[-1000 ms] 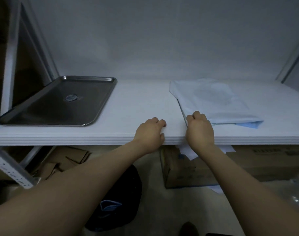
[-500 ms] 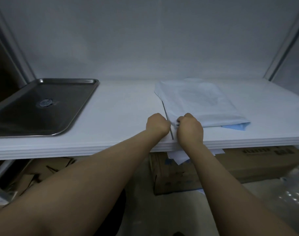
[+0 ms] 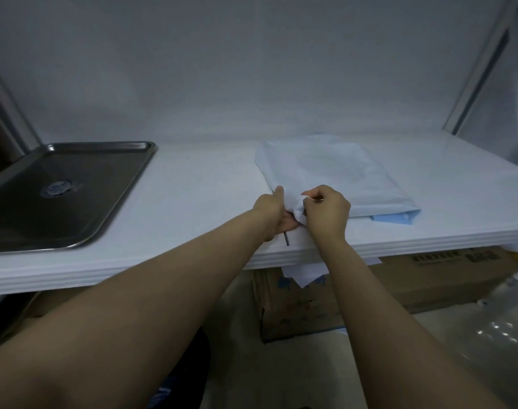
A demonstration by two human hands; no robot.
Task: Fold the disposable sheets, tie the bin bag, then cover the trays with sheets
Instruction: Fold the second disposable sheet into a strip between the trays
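A pale blue disposable sheet (image 3: 334, 172) lies folded on the white shelf (image 3: 198, 202), right of centre, with a brighter blue layer showing at its near right corner. My left hand (image 3: 272, 212) and my right hand (image 3: 325, 212) meet at the sheet's near left corner. Both pinch the bunched white edge and lift it a little off the shelf. A dark thin edge shows below my left hand. An uncovered steel tray (image 3: 60, 193) sits at the shelf's left end.
Under the shelf stands a cardboard box (image 3: 399, 290) with white paper hanging over it. A dark bag (image 3: 187, 376) lies on the floor below my left arm. A metal shelf upright (image 3: 481, 66) rises at the back right.
Both hands moved from the shelf's front edge onto the sheet's near left corner, closed on it and raised it. The view shifted right, so the tray now sits further left.
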